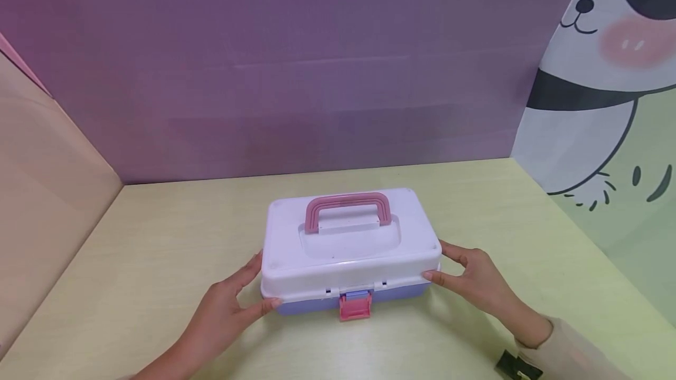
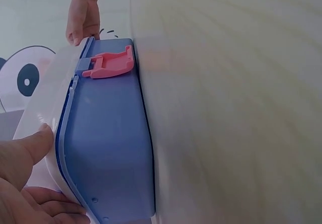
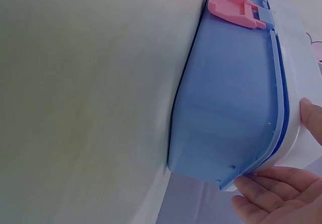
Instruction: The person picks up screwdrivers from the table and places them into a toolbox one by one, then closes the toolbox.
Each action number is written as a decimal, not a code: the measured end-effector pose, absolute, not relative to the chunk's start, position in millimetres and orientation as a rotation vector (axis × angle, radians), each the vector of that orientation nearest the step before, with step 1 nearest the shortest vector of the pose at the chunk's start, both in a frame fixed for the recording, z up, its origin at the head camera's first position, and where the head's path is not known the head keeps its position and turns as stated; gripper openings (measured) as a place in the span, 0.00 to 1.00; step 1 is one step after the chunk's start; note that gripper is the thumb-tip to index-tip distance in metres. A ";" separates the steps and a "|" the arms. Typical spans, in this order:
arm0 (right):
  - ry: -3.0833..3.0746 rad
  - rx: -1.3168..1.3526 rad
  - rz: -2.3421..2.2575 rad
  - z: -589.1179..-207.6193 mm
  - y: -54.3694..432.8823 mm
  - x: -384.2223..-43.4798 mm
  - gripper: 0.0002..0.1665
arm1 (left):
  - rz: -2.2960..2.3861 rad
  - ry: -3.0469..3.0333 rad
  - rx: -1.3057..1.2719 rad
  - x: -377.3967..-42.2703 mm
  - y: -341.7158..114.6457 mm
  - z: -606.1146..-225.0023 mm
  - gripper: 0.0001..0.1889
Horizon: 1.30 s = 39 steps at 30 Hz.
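Observation:
A plastic storage box with a white lid and a blue base stands on the table. Its pink carrying handle is raised on top. At the front, the pink latch is unfastened and sticks outward. My left hand holds the lid's left end, thumb at the front corner and fingers along the side. At the opposite end, my right hand grips the lid the same way. Both wrist views show a narrow dark blue gap between lid and base. The box's contents are hidden.
The pale wood-look table extends around the box. A purple panel rises behind, a beige one at left, and a panda-printed wall at right. Near the right sleeve lies a small black object.

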State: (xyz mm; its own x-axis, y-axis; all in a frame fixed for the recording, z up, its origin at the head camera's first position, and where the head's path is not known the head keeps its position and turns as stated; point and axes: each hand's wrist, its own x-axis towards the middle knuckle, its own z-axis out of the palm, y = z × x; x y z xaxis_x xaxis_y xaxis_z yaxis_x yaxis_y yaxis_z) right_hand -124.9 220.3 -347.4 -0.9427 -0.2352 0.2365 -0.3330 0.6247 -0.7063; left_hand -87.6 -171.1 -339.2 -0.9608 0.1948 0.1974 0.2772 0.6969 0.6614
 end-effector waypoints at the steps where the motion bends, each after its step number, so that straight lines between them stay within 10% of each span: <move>1: -2.724 0.476 1.210 -346.9 220.4 -124.8 0.31 | -1.113 -2.788 -0.390 -87.6 -170.8 -338.4 0.40; 39: -2.744 0.562 1.095 -339.3 222.1 -128.0 0.32 | -1.050 -2.787 -0.409 -88.4 -171.6 -331.5 0.39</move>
State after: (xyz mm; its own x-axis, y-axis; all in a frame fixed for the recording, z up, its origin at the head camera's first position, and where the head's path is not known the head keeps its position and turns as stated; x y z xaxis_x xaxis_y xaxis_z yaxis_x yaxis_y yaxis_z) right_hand -128.0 222.1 -339.3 -0.9214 -0.2910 0.2573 -0.3883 0.6666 -0.6363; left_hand -88.4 -171.6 -331.5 -0.9539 0.2038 0.2202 0.2984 0.7203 0.6262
